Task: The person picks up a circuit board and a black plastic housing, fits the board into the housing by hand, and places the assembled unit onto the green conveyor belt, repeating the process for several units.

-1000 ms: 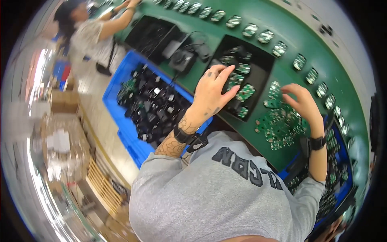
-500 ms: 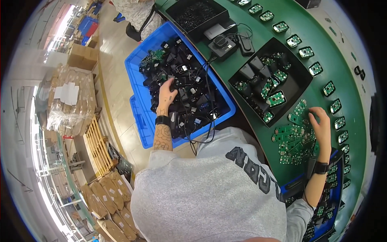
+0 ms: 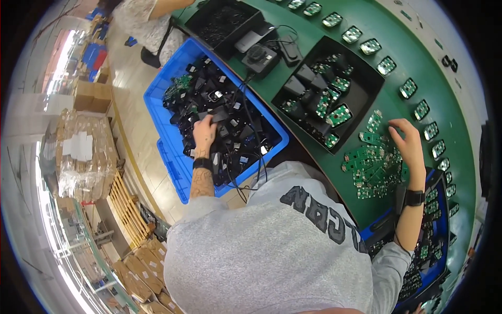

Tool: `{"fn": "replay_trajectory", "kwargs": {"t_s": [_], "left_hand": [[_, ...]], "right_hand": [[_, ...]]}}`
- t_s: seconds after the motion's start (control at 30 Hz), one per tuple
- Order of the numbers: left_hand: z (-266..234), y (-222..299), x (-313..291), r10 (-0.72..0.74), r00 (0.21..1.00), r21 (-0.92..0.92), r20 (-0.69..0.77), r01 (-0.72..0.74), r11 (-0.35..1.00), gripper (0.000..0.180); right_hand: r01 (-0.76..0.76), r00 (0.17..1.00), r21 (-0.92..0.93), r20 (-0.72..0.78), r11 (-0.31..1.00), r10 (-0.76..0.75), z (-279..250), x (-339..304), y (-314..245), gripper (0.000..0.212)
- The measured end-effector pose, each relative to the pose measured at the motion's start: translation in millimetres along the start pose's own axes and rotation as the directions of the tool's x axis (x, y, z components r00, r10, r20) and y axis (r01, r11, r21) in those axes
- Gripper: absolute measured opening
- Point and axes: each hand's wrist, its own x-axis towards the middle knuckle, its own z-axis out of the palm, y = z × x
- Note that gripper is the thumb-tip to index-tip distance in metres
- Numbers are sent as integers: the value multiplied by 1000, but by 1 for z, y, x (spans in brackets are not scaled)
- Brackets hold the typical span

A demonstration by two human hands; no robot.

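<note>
My left hand [image 3: 204, 134] is over the blue crate [image 3: 153, 108], its fingers closed on a black plastic housing [image 3: 220, 114]. Many similar black housings [image 3: 230, 131] fill the crate, with green circuit boards [image 3: 177, 88] heaped in its far left part. My right hand [image 3: 410, 145] is at the right of the green table [image 3: 334, 180], thumb and fingers apart, holding nothing that I can see. Beside it lies a pile of bare green circuit boards [image 3: 374, 170].
A black tray [image 3: 366, 99] holds housings with boards. Farther off stand a black bin of small parts [image 3: 222, 23] and a black device [image 3: 260, 58] with cables. Housings with boards [image 3: 387, 65] line the table's far side. A second blue crate [image 3: 436, 261] sits beside my right forearm.
The view has shifted, so most things sit farther left. My left hand now has a black housing lifted among the others. My right hand stays near the board pile.
</note>
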Motion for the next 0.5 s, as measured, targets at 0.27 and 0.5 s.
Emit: {"fn": "replay_trajectory", "kwargs": {"t_s": [0.27, 0.5], "left_hand": [[-93, 39, 13, -453, 830, -945, 325, 296, -136, 26], [-152, 237, 50, 652, 716, -474, 250, 678, -562, 63]], "right_hand": [[5, 1000, -113, -28, 994, -8, 13, 3, -8, 41], [197, 973, -282, -63, 939, -223, 41, 11, -12, 56]]}}
